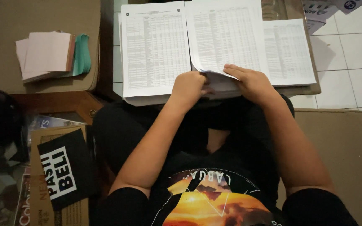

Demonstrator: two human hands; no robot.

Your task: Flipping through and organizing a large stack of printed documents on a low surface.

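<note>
Fingers of the right hand and the curled left hand pinch the middle sheaf of printed sheets, lifted above stacks lying left and right; sorting looks partway.

Light is strongest toward twelve o'clock, where the white printed sheets and the floor tiles at two o'clock show bright but not blown out. Brightness falls off toward the lower frame. The nine o'clock edge is nearly black, detail lost. A soft shadow lies on the tiles beside the sheets. Fine print on the sheets is too small to resolve.
</note>
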